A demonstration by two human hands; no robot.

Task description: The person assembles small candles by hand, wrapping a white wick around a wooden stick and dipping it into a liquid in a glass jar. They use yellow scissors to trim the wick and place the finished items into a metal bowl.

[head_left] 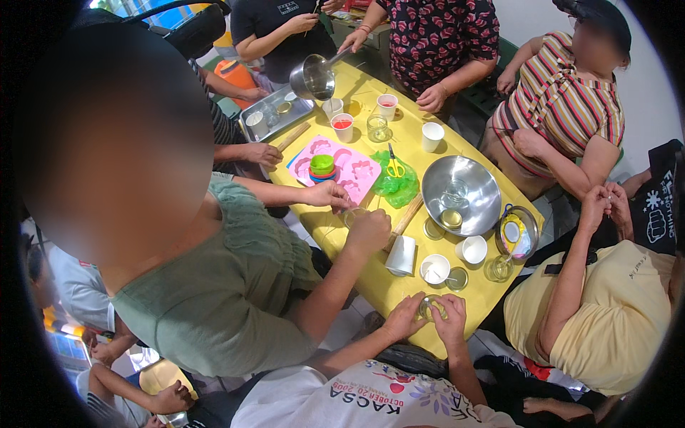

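Note:
My left hand (404, 318) and my right hand (450, 322) are both closed around a small clear glass jar (430, 307) at the near end of the yellow-covered table (385, 291). Fingertips meet at the jar's rim; anything fine between them is too small to make out. Just beyond my hands stand a white paper cup (434, 269) and a round gold jar lid (457, 279). Another paper cup (401, 255) is upside down to the left, and one more cup (472, 250) leans at the right. Another glass jar (498, 269) is near the right edge.
A large steel bowl (479, 180) holds glassware and a lid. At left, a person in green handles a glass jar (354, 216). Across the table, a person tips a saucepan (312, 78) over a cup. Yellow scissors (394, 168), a pink mould (364, 171) and a metal tray (297, 113) lie farther off.

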